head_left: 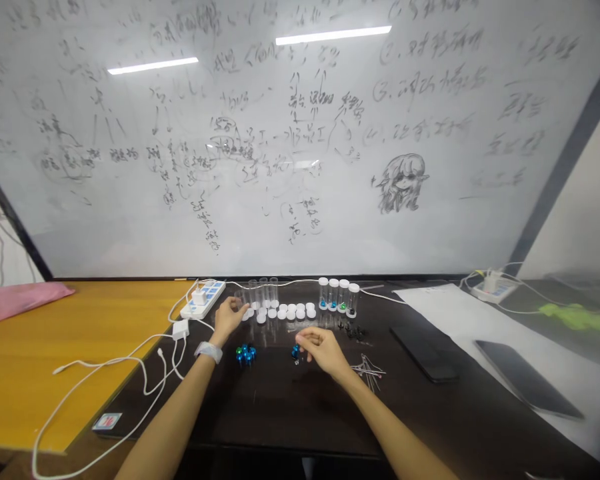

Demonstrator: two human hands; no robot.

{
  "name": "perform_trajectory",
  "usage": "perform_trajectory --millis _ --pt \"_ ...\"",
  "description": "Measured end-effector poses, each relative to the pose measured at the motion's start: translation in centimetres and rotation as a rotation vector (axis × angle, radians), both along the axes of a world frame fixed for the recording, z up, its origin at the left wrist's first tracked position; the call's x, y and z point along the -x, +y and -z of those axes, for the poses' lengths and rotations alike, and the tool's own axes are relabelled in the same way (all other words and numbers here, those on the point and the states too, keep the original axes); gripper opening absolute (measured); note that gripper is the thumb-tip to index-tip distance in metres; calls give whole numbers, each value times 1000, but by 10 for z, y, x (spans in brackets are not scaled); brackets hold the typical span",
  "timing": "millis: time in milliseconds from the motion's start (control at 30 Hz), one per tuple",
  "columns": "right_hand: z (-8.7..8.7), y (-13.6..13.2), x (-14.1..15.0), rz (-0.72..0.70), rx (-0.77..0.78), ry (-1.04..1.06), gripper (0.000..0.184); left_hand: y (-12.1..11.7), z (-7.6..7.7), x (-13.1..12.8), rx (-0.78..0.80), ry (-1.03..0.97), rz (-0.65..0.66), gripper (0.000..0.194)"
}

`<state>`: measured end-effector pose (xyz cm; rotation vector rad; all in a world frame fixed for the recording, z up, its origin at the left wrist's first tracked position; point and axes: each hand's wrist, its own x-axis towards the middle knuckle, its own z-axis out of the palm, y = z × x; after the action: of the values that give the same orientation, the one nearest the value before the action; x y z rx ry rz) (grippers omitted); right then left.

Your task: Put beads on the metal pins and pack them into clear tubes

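Note:
My left hand (229, 317) reaches forward to a row of clear empty vials (260, 291) and closes its fingers around the leftmost one. My right hand (319, 349) hovers over the dark table (280, 400), fingers pinched beside a small blue bead (295, 351). A cluster of blue and green beads (245, 354) lies between the hands. Several white caps (287, 311) sit in rows behind them. Capped vials (337, 295) holding coloured beads stand to the right. Thin pins (367, 370) lie right of my right hand.
A white power strip (203, 299) with charger and trailing cables (125, 373) lies left, over the orange table (40, 360). Small black parts (353, 330), a dark phone (423, 353), a tablet (525, 377) on white paper, and a whiteboard (300, 133) behind.

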<state>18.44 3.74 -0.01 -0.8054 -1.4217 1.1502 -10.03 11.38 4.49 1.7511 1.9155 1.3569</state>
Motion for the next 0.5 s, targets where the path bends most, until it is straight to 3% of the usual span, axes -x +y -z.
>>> perform_trajectory --millis 33,133,200,267,367,500 --pt "-1 0 0 18 -6 21 40 -10 -4 -2 -34 -1 15 32" --pt "-6 0 -1 68 -19 107 39 -49 -13 -18 -142 -85 218 38" --pt "-9 -1 -3 93 -22 159 40 -77 -14 -33 -111 -131 359 40" --pt "-11 -1 -5 121 -28 204 40 -98 -10 -48 -112 -147 390 41" --pt "-10 1 -8 174 -34 272 40 -115 1 -65 -105 -135 487 36" --pt "-5 6 -8 195 -7 347 38 -116 14 -76 -83 -122 536 34"
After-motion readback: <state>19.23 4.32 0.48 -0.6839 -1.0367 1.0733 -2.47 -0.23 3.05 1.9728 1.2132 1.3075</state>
